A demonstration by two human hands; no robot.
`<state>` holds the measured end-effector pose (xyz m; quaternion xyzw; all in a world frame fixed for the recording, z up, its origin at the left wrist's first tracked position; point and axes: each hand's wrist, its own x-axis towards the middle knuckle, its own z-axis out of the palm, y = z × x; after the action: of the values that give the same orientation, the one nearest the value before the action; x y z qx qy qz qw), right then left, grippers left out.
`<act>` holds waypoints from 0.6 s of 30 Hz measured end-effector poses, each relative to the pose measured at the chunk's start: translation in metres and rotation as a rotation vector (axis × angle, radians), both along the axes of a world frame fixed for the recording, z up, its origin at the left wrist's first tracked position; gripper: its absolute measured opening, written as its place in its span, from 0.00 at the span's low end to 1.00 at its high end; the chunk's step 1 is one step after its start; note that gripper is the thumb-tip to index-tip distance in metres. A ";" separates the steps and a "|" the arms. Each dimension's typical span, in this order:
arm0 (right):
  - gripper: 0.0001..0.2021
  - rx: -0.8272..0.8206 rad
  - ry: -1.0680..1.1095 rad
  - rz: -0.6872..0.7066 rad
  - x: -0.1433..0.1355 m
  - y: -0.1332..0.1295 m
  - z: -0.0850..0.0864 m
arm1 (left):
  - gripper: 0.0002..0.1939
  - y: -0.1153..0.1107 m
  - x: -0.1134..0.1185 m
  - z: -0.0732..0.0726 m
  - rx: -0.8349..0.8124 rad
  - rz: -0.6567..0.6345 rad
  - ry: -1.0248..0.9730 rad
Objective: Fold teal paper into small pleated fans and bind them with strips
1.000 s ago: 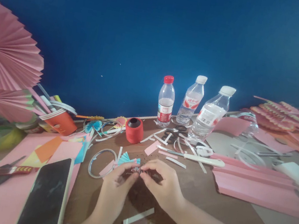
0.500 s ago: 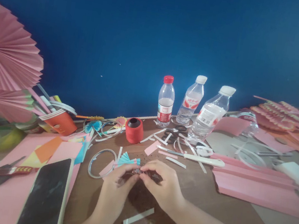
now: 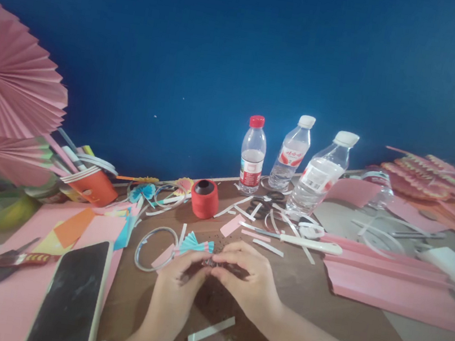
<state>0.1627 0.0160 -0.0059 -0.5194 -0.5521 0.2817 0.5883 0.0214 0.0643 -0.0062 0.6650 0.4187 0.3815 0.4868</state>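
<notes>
Pinching a Tiny Folded Scrap at a Paper-Strewn Table

Fingertips nearly meet over a brown wood-look table [image 3: 289,328] as the left hand [image 3: 177,280] and right hand [image 3: 256,280] grip a folded scrap [image 3: 208,262] between them, thumbs and fingers closed on it, the other fingers curled. The scrap is largely hidden by the fingers; its full shape cannot be told. Just beyond the left hand sits a pleated blue paper fan [image 3: 196,244], with a smooth, shiny ring [image 3: 137,249] lying flat to its left. A flat white paper strip [image 3: 211,330] lies on the near side of the hands. Farther out, a squat red roll [image 3: 204,201] with a black core stands near a clear plastic bottle [image 3: 251,165] with a red cap; two white-capped bottles [image 3: 292,154] tilt beside it. A slim tool with a glossy white handle [image 3: 314,244] overlaps a creased pink sheet [image 3: 390,283] at right. At left, a dark-screened phone [image 3: 71,295] rests on pink paper [image 3: 26,226], beyond it a tilted red cup [image 3: 97,186] and a large, sharply pleated pink fan [image 3: 14,76].
</notes>
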 end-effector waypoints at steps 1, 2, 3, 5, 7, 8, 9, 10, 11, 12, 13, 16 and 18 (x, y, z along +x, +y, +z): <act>0.08 0.002 -0.004 0.007 0.000 0.000 0.000 | 0.07 0.000 0.000 -0.001 -0.010 0.008 -0.011; 0.10 0.007 -0.005 0.011 0.000 -0.001 0.000 | 0.07 0.000 0.000 -0.001 -0.024 0.014 -0.021; 0.11 0.011 -0.003 0.015 0.000 -0.001 0.000 | 0.07 0.000 0.000 -0.002 -0.037 0.014 -0.027; 0.13 0.017 0.014 0.028 0.000 -0.002 0.000 | 0.07 0.000 -0.001 -0.002 -0.049 0.013 -0.032; 0.13 0.009 0.028 0.046 0.000 -0.002 0.000 | 0.06 -0.001 -0.001 -0.002 -0.042 0.005 -0.024; 0.12 -0.006 0.034 0.050 0.000 -0.002 -0.001 | 0.06 -0.001 -0.001 -0.002 -0.037 0.002 -0.022; 0.11 -0.028 0.042 0.044 -0.001 -0.002 -0.001 | 0.06 -0.001 -0.001 -0.002 -0.032 -0.002 -0.022; 0.10 -0.057 0.059 0.033 -0.001 -0.002 -0.001 | 0.06 -0.001 -0.001 -0.002 -0.028 -0.006 -0.023; 0.09 -0.091 0.086 0.021 -0.001 -0.001 -0.001 | 0.06 -0.001 0.000 -0.002 -0.021 -0.010 -0.022; 0.08 -0.123 0.122 0.013 -0.001 -0.001 -0.002 | 0.06 -0.001 0.000 -0.002 -0.012 -0.013 -0.019; 0.07 -0.145 0.160 0.009 -0.001 0.000 -0.002 | 0.05 -0.001 0.000 -0.002 -0.001 -0.018 -0.011; 0.05 -0.114 0.200 0.018 0.000 0.002 -0.002 | 0.05 -0.001 0.000 0.001 0.043 -0.045 0.025; 0.04 -0.052 0.167 0.024 0.001 0.004 -0.002 | 0.05 -0.001 -0.001 0.003 0.078 -0.068 0.040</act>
<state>0.1636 0.0198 -0.0080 -0.5025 -0.4998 0.3455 0.6151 0.0206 0.0631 -0.0034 0.7047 0.3904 0.3676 0.4646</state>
